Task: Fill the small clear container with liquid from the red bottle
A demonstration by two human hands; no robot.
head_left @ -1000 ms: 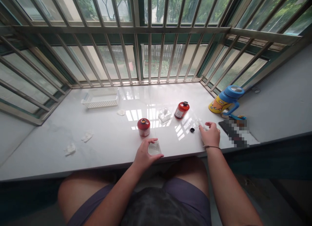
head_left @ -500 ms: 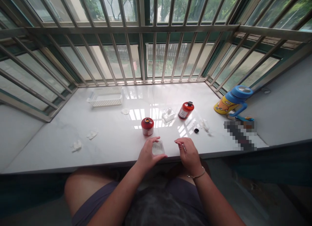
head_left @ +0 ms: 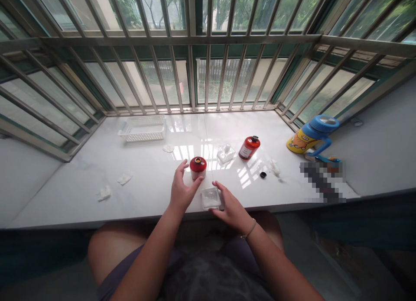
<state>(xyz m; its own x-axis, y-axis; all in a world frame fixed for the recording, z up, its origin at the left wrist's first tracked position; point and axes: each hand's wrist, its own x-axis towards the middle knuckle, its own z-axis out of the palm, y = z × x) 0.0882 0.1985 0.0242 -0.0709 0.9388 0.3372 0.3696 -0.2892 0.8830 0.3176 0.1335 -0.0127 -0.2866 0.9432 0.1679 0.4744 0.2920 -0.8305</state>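
My right hand (head_left: 231, 207) grips the right edge of a small clear square dish (head_left: 209, 197) near the front edge of the white sill (head_left: 152, 192). To the left of the dish, my left hand (head_left: 181, 187) has its fingers spread, curving towards a short red jar (head_left: 197, 167) with an uncapped mouth. The fingertips are just beside the jar; I cannot tell if they touch it.
Behind stand a clear little container (head_left: 225, 153) and a red bottle with a black cap (head_left: 249, 147). A loose black cap (head_left: 263, 175) and a clear wrapper (head_left: 274, 166) lie right. White basket (head_left: 143, 128), tissue wads (head_left: 125, 178), blue-yellow jug (head_left: 312, 137), window bars behind.
My left hand let go of the clear dish and moved up towards the red jar. My right hand came in from the right side and took hold of the dish.
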